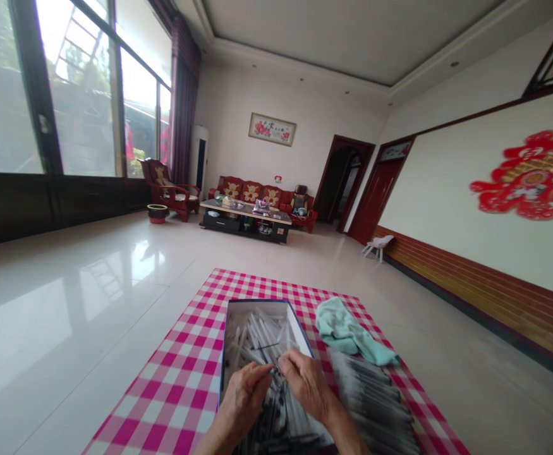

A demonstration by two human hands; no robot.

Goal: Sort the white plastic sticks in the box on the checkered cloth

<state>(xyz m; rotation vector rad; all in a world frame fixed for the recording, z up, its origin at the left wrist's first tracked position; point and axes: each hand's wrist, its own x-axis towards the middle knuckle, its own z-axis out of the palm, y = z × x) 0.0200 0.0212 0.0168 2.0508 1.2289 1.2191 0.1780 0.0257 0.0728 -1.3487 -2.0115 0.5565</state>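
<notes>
Left hand (243,401) and right hand (307,385) pinch a pen (276,373) over the open box (267,302), centred on the checked cloth (172,392) within reach; more pens (373,404) lie toward its right edge, near a towel (352,332).

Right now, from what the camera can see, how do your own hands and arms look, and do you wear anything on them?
The left hand and the right hand are bare, with no gloves. The forearms are bare too, and no sleeve, watch or bracelet shows on them. The bottom edge of the view cuts them off, so anything worn higher up cannot be seen.
</notes>
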